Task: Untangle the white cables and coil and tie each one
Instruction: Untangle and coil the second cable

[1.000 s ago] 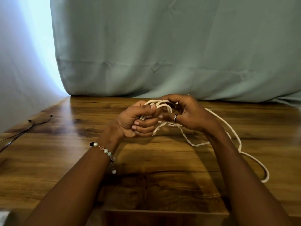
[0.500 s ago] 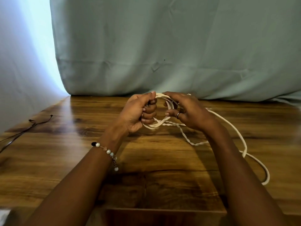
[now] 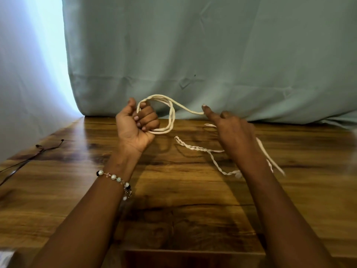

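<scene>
overhead, coiled white cable (image 3: 171,115) in left hand (image 3: 135,128), table (image 3: 193,219) edge near.

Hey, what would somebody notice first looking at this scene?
Probably the coil of white cable held up in the left hand near the middle, in front of the pale green curtain. One strand runs across to the right hand, and a thinner twisted white cable lies on the wooden table below.

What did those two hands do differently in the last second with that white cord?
The right hand moved away to the right, drawing a strand of the white cable out from the coil. The left hand rose a little, its fingers curled round the coiled loops. The thin twisted white cord stayed on the wooden table.
</scene>
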Tool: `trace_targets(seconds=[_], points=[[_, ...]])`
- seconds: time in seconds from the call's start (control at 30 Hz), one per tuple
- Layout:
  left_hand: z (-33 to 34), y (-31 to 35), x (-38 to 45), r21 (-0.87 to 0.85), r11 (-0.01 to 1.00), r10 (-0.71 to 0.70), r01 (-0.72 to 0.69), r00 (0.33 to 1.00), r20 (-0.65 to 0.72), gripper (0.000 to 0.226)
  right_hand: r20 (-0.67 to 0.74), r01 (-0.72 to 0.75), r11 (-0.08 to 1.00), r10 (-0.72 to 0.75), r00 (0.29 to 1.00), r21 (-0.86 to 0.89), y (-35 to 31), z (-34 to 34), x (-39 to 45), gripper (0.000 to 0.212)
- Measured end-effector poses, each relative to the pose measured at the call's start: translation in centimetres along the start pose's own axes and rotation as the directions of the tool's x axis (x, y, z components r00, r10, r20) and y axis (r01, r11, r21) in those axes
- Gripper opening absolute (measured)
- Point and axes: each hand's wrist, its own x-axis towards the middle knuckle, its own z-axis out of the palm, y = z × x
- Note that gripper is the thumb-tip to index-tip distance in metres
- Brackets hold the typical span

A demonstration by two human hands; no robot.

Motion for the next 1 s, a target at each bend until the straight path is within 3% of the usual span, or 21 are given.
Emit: trace_targets(seconds=[0.1, 0.17, 0.3, 0.37, 0.43, 0.57, 0.6, 0.67, 0.73, 0.77, 0.83, 0.93, 1.0], points=[[-0.1, 0.0, 0.0, -0.162, 0.985, 0.073, -0.062, 0.995, 0.064, 0.037, 0.121, 0.092, 0.994, -0.083, 0.989, -0.066, -2.8, -0.2, -0.2, 0.067], [0.2, 0.1, 0.2, -0.171, 0.979, 0.12, -0.11, 0.992, 0.048, 0.035, 0.16, 0.174, 0.979, -0.156, 0.975, -0.103, -4.5, -0.7, -0.7, 0.061], [1.1, -0.1, 0.4, 0.1, 0.967, 0.242, -0.235, 0.968, -0.064, 0.019, 0.159, 0.388, 0.904, -0.363, 0.918, -0.181, -6.7, -1.5, -1.5, 0.045], [1.3, -0.6, 0.6, 0.291, 0.927, 0.274, -0.236, 0.957, -0.098, 0.011, 0.075, 0.5, 0.845, -0.495, 0.866, -0.192, -7.3, -1.1, -1.7, 0.029], [1.4, -1.5, 0.8, 0.475, 0.861, 0.273, -0.182, 0.953, -0.131, 0.018, -0.018, 0.555, 0.804, -0.571, 0.821, -0.215, -7.2, -0.9, -1.7, 0.015], [1.9, -3.6, 0.2, 0.732, 0.677, 0.25, -0.078, 0.96, -0.129, 0.018, -0.329, 0.546, 0.802, -0.597, 0.732, -0.241, -6.4, -0.5, -1.4, 0.011], [1.8, -3.9, 0.0, 0.779, 0.624, 0.239, -0.064, 0.965, -0.111, 0.016, -0.421, 0.535, 0.813, -0.578, 0.699, -0.23, -6.1, -0.6, -1.3, 0.01], [0.8, -4.3, -0.1, 0.906, 0.422, 0.217, -0.033, 0.974, -0.066, 0.007, -0.545, 0.498, 0.843, -0.519, 0.658, -0.203, -5.5, -0.3, -1.1, 0.01], [0.1, -4.5, -0.2, 0.971, 0.237, 0.141, 0.024, 0.988, -0.059, 0.018, -0.577, 0.464, 0.869, -0.471, 0.667, -0.173, -4.6, 0.2, -0.8, 0.011], [0.2, -4.6, -0.4, 0.978, 0.205, 0.096, 0.041, 0.993, -0.062, 0.019, -0.582, 0.449, 0.88, -0.449, 0.678, -0.155, -4.1, 0.4, -0.7, 0.013], [0.1, -4.9, -0.4, 0.979, 0.197, 0.01, 0.042, 0.999, -0.045, 0.013, -0.571, 0.425, 0.901, -0.392, 0.721, -0.083, -3.2, 0.5, -0.5, 0.021], [0.4, -4.8, -0.5, 0.996, 0.078, -0.069, 0.035, 0.997, -0.029, 0.006, -0.497, 0.451, 0.889, -0.357, 0.791, 0.079, -1.9, 0.6, -0.4, 0.025], [0.8, -4.6, -0.7, 0.992, 0.105, -0.131, 0.075, 0.989, -0.061, 0.013, -0.426, 0.44, 0.883, -0.338, 0.839, 0.165, -1.1, 0.5, -0.2, 0.026]])
